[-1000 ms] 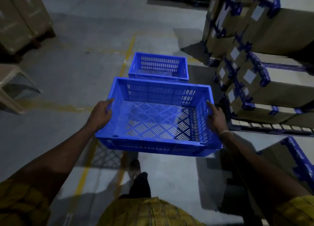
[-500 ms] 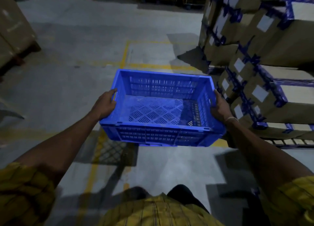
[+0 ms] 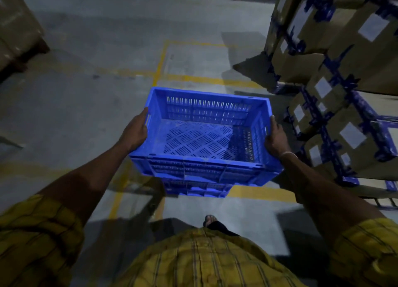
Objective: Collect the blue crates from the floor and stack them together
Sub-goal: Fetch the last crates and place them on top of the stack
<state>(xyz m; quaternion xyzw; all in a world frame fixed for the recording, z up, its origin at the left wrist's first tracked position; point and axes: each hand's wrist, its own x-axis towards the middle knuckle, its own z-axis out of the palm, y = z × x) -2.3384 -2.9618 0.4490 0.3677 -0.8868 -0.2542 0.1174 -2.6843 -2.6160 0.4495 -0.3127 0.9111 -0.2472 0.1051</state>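
I hold an empty blue slotted crate (image 3: 204, 135) in front of me, above the floor. My left hand (image 3: 135, 131) grips its left rim and my right hand (image 3: 274, 139) grips its right rim. Directly beneath it a second blue crate (image 3: 198, 188) stands on the floor; only its near wall shows below the held one. I cannot tell whether the two crates touch.
Stacked cardboard boxes (image 3: 336, 75) with blue tape and white labels rise close on the right. More cartons on a pallet (image 3: 19, 28) stand at the far left. Yellow lines (image 3: 204, 78) mark the grey concrete floor. My foot (image 3: 210, 220) is just behind the crates.
I have walked forward with the crate. The floor crate, seen ahead a second ago, now lies directly under the one I carry.
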